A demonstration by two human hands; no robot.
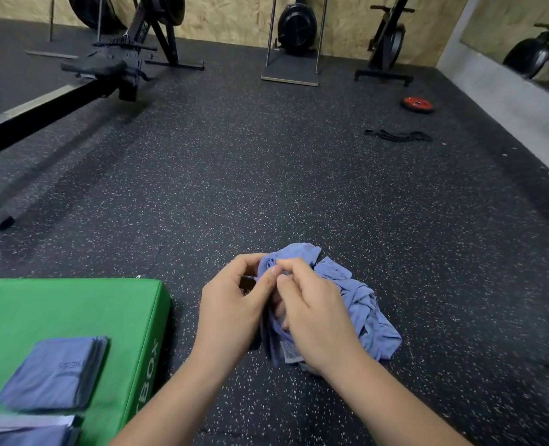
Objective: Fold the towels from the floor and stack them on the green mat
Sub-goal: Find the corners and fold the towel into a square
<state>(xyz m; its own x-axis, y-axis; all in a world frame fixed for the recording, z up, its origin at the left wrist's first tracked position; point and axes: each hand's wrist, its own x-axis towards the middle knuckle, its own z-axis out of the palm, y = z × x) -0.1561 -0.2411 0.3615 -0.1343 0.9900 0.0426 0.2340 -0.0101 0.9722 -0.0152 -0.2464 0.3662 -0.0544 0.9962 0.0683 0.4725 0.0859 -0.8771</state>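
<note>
A crumpled blue towel (360, 304) lies on the speckled black floor in front of me. My left hand (234, 310) and my right hand (311, 313) meet over its left part, and both pinch an edge of the cloth between thumb and fingers near the top. A small label shows on the towel below my right hand. The green mat (57, 313) sits at the lower left. On it lies a folded blue towel (54, 371), with another folded towel (25, 434) at the bottom edge of the view.
A rowing machine (74, 85) stretches across the upper left. Exercise bikes (389, 40) and a fan machine stand along the back wall. A red weight plate (417, 104) and a black band (398, 135) lie on the floor at the right.
</note>
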